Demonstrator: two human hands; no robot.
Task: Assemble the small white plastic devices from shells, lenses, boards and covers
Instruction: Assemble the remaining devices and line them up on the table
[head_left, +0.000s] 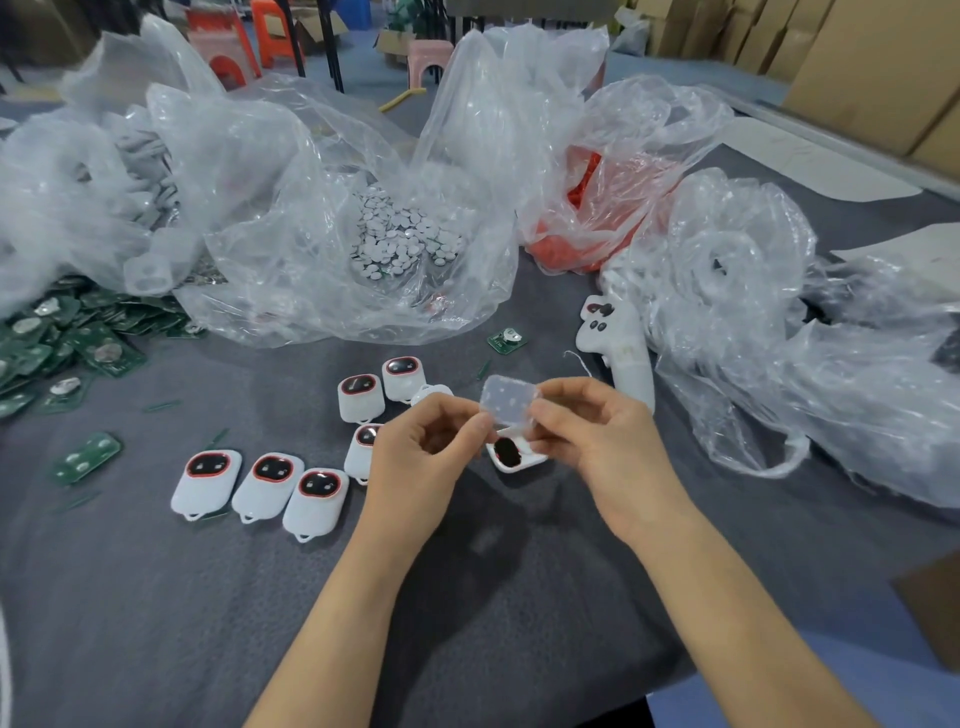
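Note:
Both hands meet over the grey table. My left hand (423, 444) and my right hand (584, 423) pinch a small translucent clear pad (508, 399) between their fingertips, one at each side. Just below it lies an open white shell (519, 454) with a dark oval lens in it. To the left, several assembled white devices (262, 486) with red-rimmed dark windows lie in a loose row, and more such devices (382, 387) sit behind my left hand. A single green board (506, 340) lies farther back.
Clear plastic bags crowd the back: one holds small white discs (400, 234), another red parts (587, 228). A heap of green boards (57, 338) fills the left edge. A white controller (618, 343) lies at right beside crumpled bags (753, 322). One more stray board (85, 457) lies at left.

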